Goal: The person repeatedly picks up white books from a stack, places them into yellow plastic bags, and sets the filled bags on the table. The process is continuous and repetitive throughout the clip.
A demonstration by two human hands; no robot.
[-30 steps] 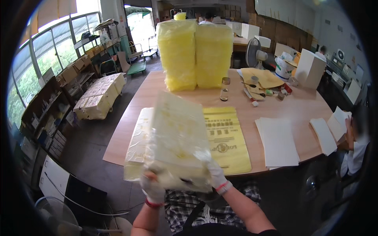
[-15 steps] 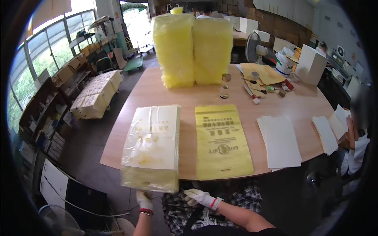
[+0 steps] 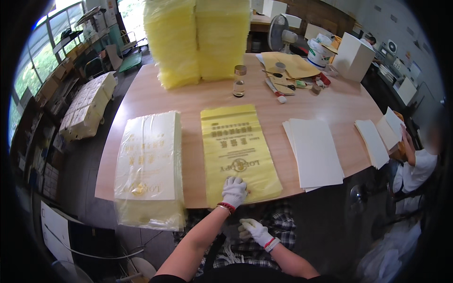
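Observation:
My left hand (image 3: 234,191), in a white glove, lies with fingers spread on the lower part of a printed yellow plastic bag (image 3: 236,137) at the table's front edge. The bag lies flat; whether others lie under it I cannot tell. My right hand (image 3: 255,231), also gloved, hovers over my lap below the table edge, fingers loosely apart with nothing visible in them. To the left lies a clear-yellow bagged stack of white sheets (image 3: 147,155), its loose end hanging over the edge. On the right a fanned stack of white sheets (image 3: 318,153) rests by itself.
Two tall piles of yellow bags (image 3: 222,42) stand at the back of the table (image 3: 188,101). Near them are a glass jar (image 3: 239,82), brown paper with scissors, a white bucket (image 3: 320,53) and a fan (image 3: 279,34). A person (image 3: 415,160) handles sheets at the far right.
My left hand has moved from the bagged stack's hanging end up onto the yellow bag. My right hand stays near my lap. The view has shifted right and down.

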